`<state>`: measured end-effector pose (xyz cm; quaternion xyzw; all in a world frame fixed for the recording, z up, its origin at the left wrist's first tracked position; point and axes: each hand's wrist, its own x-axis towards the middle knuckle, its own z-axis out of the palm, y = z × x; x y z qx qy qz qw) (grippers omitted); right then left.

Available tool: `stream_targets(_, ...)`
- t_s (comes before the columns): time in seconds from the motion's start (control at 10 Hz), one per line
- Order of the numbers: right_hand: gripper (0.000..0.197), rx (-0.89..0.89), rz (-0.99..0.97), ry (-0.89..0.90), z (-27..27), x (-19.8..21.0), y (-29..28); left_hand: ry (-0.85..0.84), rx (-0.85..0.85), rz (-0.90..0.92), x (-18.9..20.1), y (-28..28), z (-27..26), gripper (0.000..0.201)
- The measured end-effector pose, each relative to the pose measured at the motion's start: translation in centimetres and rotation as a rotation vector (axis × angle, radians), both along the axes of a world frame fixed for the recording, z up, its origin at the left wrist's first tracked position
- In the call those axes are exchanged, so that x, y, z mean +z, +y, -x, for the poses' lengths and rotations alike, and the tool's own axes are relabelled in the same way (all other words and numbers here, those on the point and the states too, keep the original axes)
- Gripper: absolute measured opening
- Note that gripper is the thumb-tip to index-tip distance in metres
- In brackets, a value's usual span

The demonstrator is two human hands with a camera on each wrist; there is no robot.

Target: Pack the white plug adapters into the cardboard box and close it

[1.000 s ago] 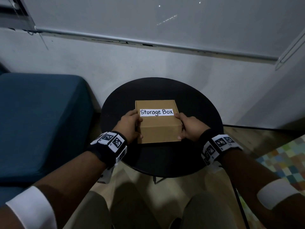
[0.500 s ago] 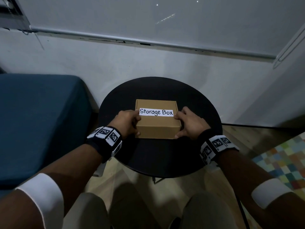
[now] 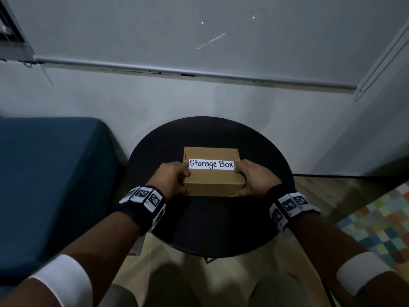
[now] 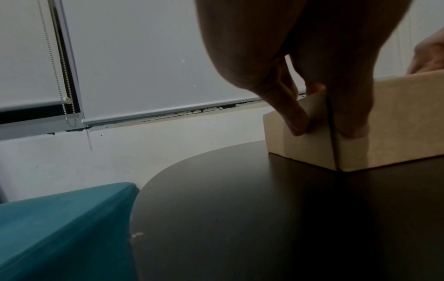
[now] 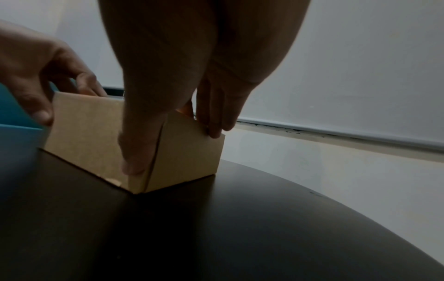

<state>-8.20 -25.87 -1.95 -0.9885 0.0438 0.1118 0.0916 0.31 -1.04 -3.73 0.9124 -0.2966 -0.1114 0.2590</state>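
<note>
A closed brown cardboard box [image 3: 212, 181] with a white "Storage Box" label rests flat near the middle of the round black table [image 3: 210, 227]. My left hand [image 3: 174, 180] grips its near left corner. In the left wrist view the thumb presses the box's [image 4: 396, 123] front face and the fingers its left side, left hand [image 4: 328, 131]. My right hand [image 3: 250, 180] grips the near right corner the same way, as the right wrist view shows on the box [image 5: 91, 136], right hand [image 5: 173, 150]. No white plug adapters are in sight.
A teal upholstered seat [image 3: 51, 185] stands close to the table's left edge. A white wall and a lowered roller blind [image 3: 199, 36] lie behind the table. Wood floor and a chequered rug [image 3: 380, 229] lie to the right. My knees sit just below the table's near edge.
Both hands keep their hold on the box's near corners. The box has settled flatter on the table and the head view has shifted slightly.
</note>
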Motion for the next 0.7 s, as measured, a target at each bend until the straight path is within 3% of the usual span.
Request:
stream_targets(0.2,0.063,0.004,-0.016,-0.017,-0.1,-0.2,-0.6,-0.033,-0.037,0.023,-0.5,-0.2,-0.2,0.042)
stream_targets(0.4,0.070,-0.017,0.005,-0.007,0.1,0.0,-0.1,0.057,0.038,-0.011,0.0,-0.5,0.3,0.064)
stream_targets(0.5,0.071,-0.043,-0.022,0.032,0.2,0.9,-0.1,0.111,0.040,-0.010,0.6,-0.4,0.5,0.052)
stream_targets(0.6,0.056,-0.071,-0.040,0.020,-0.2,2.5,-0.3,0.088,0.046,0.005,1.7,-0.6,0.5,0.030)
stream_targets(0.7,0.041,-0.090,-0.056,-0.103,-0.9,4.1,-1.0,-0.008,0.074,-0.011,3.1,-0.6,-0.1,0.028)
